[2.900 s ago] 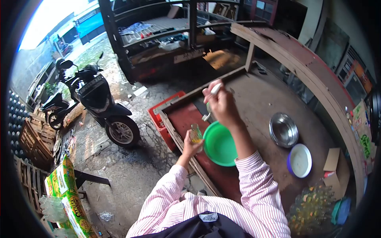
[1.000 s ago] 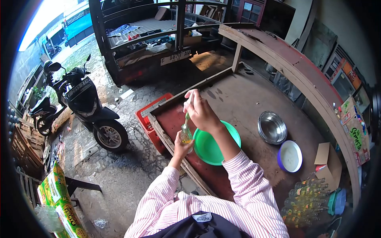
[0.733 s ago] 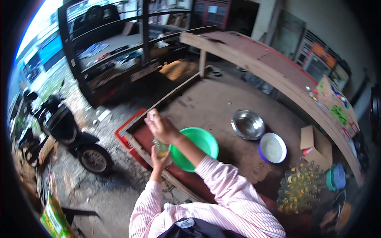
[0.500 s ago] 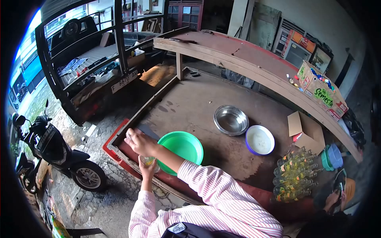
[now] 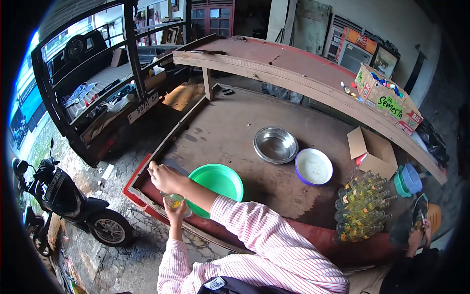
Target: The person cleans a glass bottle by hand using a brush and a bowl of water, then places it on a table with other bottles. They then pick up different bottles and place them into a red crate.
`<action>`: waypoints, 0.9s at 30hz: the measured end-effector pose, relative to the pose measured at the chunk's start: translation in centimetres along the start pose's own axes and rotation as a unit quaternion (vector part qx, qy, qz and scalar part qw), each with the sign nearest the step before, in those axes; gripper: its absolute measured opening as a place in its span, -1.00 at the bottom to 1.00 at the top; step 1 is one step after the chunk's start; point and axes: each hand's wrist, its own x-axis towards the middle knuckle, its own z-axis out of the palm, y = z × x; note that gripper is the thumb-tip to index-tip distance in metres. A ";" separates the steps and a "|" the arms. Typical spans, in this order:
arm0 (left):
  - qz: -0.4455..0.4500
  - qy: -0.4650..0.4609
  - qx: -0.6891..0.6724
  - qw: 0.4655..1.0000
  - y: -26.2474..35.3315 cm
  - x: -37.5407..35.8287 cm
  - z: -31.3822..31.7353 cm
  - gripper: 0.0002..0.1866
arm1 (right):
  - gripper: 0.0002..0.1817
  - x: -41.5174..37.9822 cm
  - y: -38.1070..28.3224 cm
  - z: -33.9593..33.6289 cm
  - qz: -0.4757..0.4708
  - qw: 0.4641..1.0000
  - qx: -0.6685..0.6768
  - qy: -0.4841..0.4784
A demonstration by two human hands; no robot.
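Note:
My left hand [image 5: 174, 213] is wrapped round a clear glass bottle [image 5: 174, 200] with a yellow-orange print, at the front left corner of the table. Just above the bottle's neck is my right hand [image 5: 165, 177], with curled fingers. What these fingers hold, if anything, is hidden from this angle. Right beside both hands stands a green basin [image 5: 220, 176], partly covered by my right forearm.
A steel bowl [image 5: 275, 145] and a purple-rimmed white bowl [image 5: 314, 167] stand on the wooden table [image 5: 220, 122]. Several glass bottles [image 5: 362, 206] lie stacked at right, near an open carton [image 5: 372, 153]. Another person's hand [image 5: 415, 240] shows at far right. A motorbike [image 5: 73, 196] stands left.
My view has shifted slightly, so the table and bowls appear further left. The bottle stays in my left hand and now shows more of its print. My right hand remains above it.

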 end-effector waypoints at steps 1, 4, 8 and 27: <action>-0.015 -0.004 -0.011 1.000 0.6 0.0 -0.1 -0.26 | -0.75 -0.1 -0.3 -0.1 -0.010 1.000 -0.002 0.009; 0.004 -0.020 -0.024 1.000 1.0 0.1 -0.1 -0.29 | -0.78 -0.4 -2.4 -2.1 -0.025 0.999 0.018 0.014; 0.016 -0.007 -0.013 1.000 0.5 0.1 0.0 -0.30 | -0.71 -0.5 -0.5 -0.7 -0.010 0.999 -0.036 0.026; -0.006 -0.021 -0.064 0.998 1.7 -0.1 0.3 -0.30 | -0.69 0.1 -2.6 -1.9 0.002 0.998 -0.045 -0.054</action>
